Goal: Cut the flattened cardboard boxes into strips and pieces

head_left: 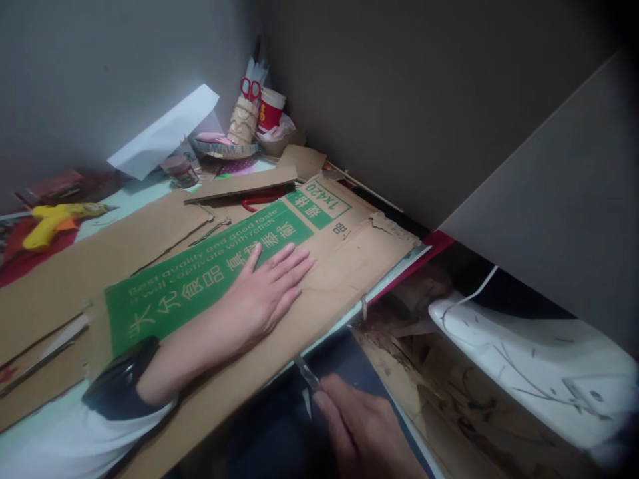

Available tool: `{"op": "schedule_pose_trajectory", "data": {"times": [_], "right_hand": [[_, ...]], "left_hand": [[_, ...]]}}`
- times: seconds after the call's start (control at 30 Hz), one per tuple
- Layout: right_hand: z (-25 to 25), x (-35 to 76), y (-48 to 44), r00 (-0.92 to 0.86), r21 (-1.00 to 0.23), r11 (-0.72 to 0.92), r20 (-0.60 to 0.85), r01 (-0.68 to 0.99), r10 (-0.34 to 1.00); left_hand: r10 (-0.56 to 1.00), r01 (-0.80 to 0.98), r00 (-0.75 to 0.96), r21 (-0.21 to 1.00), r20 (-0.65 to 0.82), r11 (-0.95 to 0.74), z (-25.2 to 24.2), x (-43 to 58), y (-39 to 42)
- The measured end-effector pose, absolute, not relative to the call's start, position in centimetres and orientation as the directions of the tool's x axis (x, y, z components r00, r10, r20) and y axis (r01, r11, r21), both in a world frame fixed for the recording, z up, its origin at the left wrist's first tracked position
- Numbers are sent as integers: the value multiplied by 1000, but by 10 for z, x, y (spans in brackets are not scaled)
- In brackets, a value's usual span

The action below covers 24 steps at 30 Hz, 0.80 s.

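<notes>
My left hand lies flat, fingers stretched out, on a large brown cardboard sheet with a green printed label. It presses the sheet onto the table. My right hand is at the bottom, below the sheet's near edge, with its fingers wrapped round a utility knife. The blade points up at the cardboard's edge.
A yellow glue gun lies at far left. More cardboard strips sit behind the sheet. Red scissors and a red cup stand in the back corner. Cardboard scraps and a white object lie low on the right.
</notes>
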State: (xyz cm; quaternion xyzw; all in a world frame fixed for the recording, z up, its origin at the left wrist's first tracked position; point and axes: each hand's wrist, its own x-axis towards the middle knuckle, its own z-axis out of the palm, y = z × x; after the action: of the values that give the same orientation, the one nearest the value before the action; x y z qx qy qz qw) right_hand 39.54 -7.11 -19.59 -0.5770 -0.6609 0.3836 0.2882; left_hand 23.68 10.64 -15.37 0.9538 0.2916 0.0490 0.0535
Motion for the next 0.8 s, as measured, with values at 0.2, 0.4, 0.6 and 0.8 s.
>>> {"op": "schedule_pose_trajectory", "data": {"times": [0.2,0.4,0.6,0.8], "right_hand": [[-174,401,-62,-167,-862,-119,-228,493,959],[-162,424,-59,-359,-912,-359,-409,198,839],[-174,430,-63,-389,-869,-488,-423,-82,818],[-172,429,-62,-273,-860,-502,-507,94,817]], "left_hand": [[577,562,816,188,35,-806,-148,238,104],[576,559,816,191,46,-807,-147,236,105],[556,541,830,174,48,-823,-149,234,106],[560,545,827,178,46,-820,-145,238,105]]}}
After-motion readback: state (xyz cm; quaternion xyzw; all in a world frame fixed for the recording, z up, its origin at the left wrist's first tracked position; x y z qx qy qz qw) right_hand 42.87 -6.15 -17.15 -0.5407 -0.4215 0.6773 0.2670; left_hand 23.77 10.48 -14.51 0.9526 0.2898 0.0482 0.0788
